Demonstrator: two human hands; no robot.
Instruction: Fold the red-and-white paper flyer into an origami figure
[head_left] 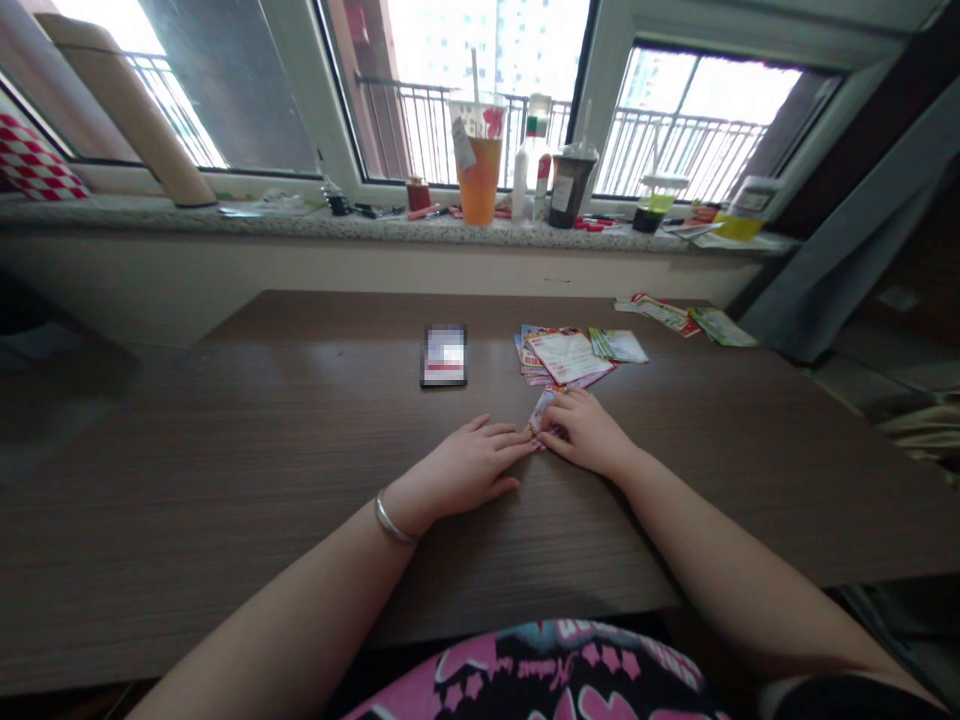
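Note:
A narrow, colourful piece of printed paper (541, 407) lies on the table between my hands, partly hidden by fingers. My left hand (474, 462), with a silver bangle at the wrist, rests flat with its fingers stretched out; a fingertip touches the paper's near left end. Curled over the paper from the right is my right hand (585, 430), its thumb and fingers closed on it. Just beyond lies a loose stack of printed leaflets (570, 354), with a green-and-white leaflet (619, 345) at its right side.
A phone with a blurred screen (444, 356) lies left of the leaflets. More leaflets (721, 326) are at the table's back right. Along the windowsill (300, 226) stand an orange drink cup (478, 170), a dark drink cup (571, 185), bottles and a cardboard tube (135, 115).

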